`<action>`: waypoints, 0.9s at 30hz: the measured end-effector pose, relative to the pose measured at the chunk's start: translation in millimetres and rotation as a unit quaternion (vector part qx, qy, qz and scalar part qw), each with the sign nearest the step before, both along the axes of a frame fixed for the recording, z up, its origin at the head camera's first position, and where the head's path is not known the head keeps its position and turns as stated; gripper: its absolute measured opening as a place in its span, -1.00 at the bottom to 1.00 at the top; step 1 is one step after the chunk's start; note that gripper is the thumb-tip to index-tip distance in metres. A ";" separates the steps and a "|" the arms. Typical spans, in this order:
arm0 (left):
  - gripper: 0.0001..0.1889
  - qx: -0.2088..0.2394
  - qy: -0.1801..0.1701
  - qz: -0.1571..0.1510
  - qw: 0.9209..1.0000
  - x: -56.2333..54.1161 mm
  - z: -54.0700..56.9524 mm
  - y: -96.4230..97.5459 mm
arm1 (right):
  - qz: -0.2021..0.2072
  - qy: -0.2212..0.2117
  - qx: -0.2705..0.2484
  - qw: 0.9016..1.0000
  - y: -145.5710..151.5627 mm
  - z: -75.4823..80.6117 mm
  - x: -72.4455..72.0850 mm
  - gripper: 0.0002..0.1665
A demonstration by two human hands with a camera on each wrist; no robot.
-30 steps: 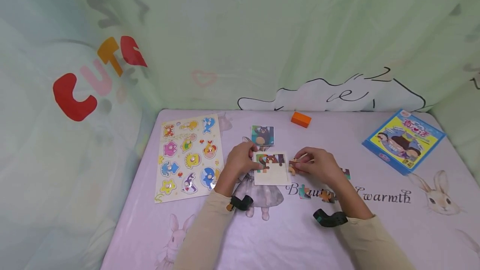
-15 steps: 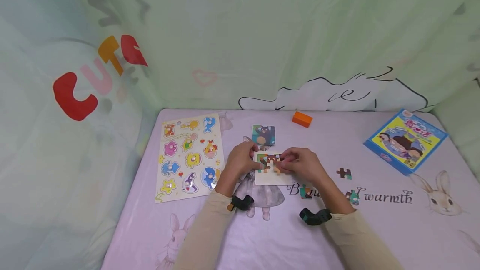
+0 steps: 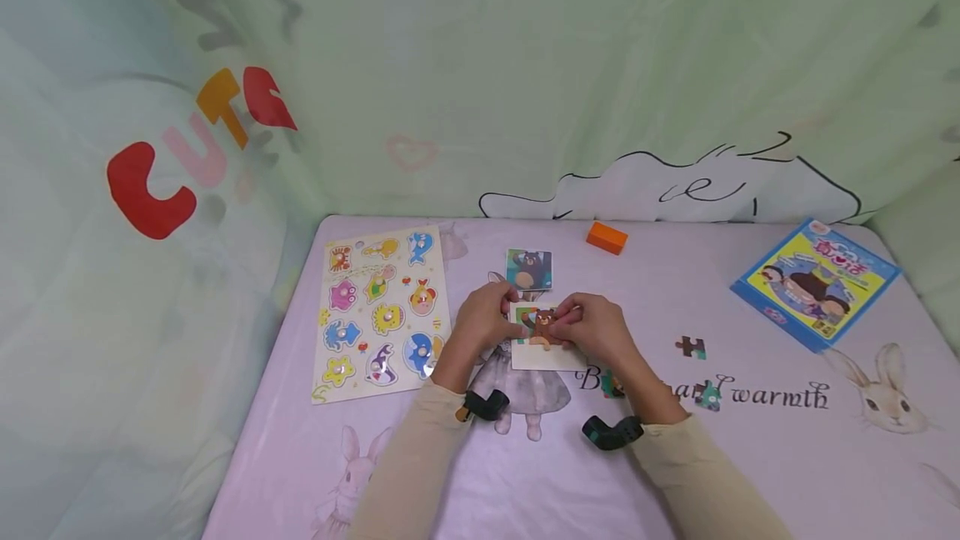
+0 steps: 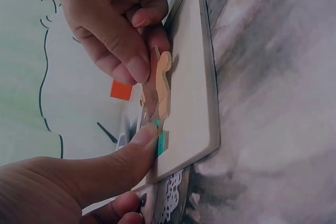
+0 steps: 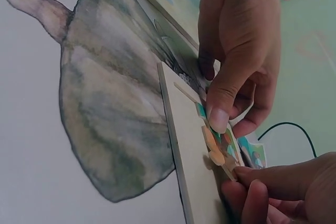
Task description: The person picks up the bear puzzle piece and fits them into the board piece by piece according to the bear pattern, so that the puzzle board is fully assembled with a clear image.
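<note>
A small pale jigsaw tray (image 3: pixel 543 359) lies mid-table, its upper part filled with pieces of a bear picture. My left hand (image 3: pixel 483 325) grips the tray's left side, its thumb (image 4: pixel 144 137) pressing on a green piece there. With thumb and forefinger, my right hand (image 3: pixel 598 328) pinches a brown and tan jigsaw piece (image 4: pixel 164 90). That piece is tilted against its neighbours, partly raised from the tray, as both wrist views show. Fingers hide the tray's upper right. Loose jigsaw pieces (image 3: pixel 690 347) lie to the right, one partly behind my right wrist.
Behind the tray lies a bear picture card (image 3: pixel 528 270). A peg puzzle board (image 3: pixel 386 319) with sea animals is at left. An orange block (image 3: pixel 607 237) sits at the back, and a blue game box (image 3: pixel 816 286) at back right.
My right hand has moved left, carrying the brown piece from beside the tray onto it, against the placed pieces. My left hand has stayed at the tray's left side.
</note>
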State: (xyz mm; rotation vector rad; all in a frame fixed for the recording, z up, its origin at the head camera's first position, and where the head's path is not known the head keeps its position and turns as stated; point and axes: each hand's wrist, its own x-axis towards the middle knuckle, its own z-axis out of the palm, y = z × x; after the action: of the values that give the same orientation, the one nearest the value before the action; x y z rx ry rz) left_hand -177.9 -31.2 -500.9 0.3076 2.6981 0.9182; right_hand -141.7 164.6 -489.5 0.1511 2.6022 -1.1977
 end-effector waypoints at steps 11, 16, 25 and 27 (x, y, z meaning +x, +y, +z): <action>-0.49 0.007 -0.005 0.002 1.000 -0.8 -2.2 2.0 | -0.010 0.028 0.047 0.998 0.6 0.1 1.4 -0.71; -0.47 0.003 -0.016 0.004 1.000 -0.2 0.2 2.9 | 0.019 0.017 0.064 0.998 2.8 3.7 -2.2 -0.74; -0.37 -0.041 -0.007 0.048 0.998 9.2 3.6 16.5 | 0.074 -0.038 0.056 0.995 8.6 7.4 -13.5 -0.61; -0.37 -0.044 -0.001 0.057 0.997 10.6 3.0 19.2 | 0.079 -0.037 0.058 0.995 9.0 6.8 -14.0 -0.59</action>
State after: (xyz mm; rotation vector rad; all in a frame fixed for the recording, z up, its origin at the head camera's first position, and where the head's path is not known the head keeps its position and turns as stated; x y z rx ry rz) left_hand -167.3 -12.0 -497.9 0.1366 2.7685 0.8260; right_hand -155.7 173.7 -482.7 0.0118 2.5656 -0.9698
